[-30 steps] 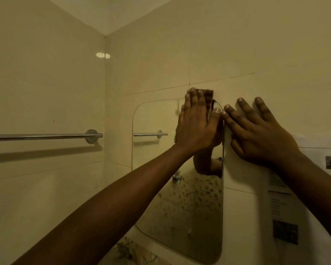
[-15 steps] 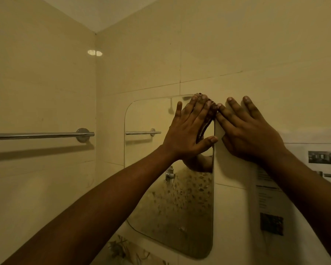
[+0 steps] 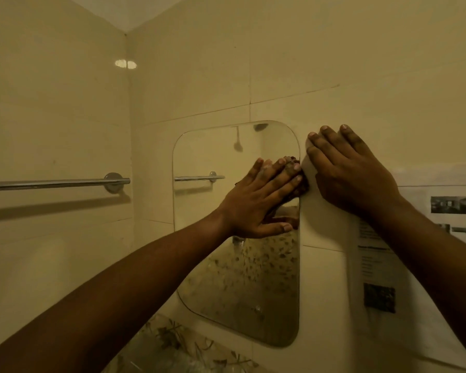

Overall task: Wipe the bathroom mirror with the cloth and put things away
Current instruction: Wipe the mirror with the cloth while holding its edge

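A tall mirror (image 3: 215, 157) with rounded corners hangs on the cream tiled wall. My left hand (image 3: 256, 200) lies flat on its right edge at mid height, fingers spread, pressing a dark reddish cloth (image 3: 301, 181) against the glass. Only a small part of the cloth shows past my fingertips. My right hand (image 3: 347, 170) rests flat and open on the wall tile just right of the mirror, beside its upper right corner, holding nothing.
A chrome towel rail (image 3: 54, 182) runs along the left wall, its reflection showing in the mirror. A printed paper sheet (image 3: 379, 265) is stuck to the wall under my right forearm. A leaf-patterned tile band (image 3: 178, 343) runs below the mirror.
My left hand with the cloth has slid down the mirror's right edge from the top corner to mid height. My right hand has stayed flat on the wall.
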Tool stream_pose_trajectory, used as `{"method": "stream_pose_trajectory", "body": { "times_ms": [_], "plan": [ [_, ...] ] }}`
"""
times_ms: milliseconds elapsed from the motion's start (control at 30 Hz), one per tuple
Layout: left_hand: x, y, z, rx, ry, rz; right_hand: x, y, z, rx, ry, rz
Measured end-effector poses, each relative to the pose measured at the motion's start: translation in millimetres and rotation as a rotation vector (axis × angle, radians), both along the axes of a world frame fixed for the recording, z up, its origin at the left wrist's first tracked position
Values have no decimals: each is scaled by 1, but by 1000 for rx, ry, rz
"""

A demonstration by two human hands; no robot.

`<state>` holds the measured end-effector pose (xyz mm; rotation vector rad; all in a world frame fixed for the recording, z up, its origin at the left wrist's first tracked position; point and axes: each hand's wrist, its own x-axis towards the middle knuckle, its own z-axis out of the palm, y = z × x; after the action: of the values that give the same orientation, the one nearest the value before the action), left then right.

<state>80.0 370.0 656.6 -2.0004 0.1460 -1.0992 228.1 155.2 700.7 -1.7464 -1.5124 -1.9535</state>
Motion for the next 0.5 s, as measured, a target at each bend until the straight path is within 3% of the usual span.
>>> {"method": "stream_pose_trajectory", "body": {
  "times_ms": [233, 500],
  "plan": [
    [-4, 13, -59, 56, 68, -73, 2, 1, 0, -1, 1, 12],
    [-7, 22, -101, 42, 91, -87, 5, 1, 1, -154, -189, -7]
  ]
}}
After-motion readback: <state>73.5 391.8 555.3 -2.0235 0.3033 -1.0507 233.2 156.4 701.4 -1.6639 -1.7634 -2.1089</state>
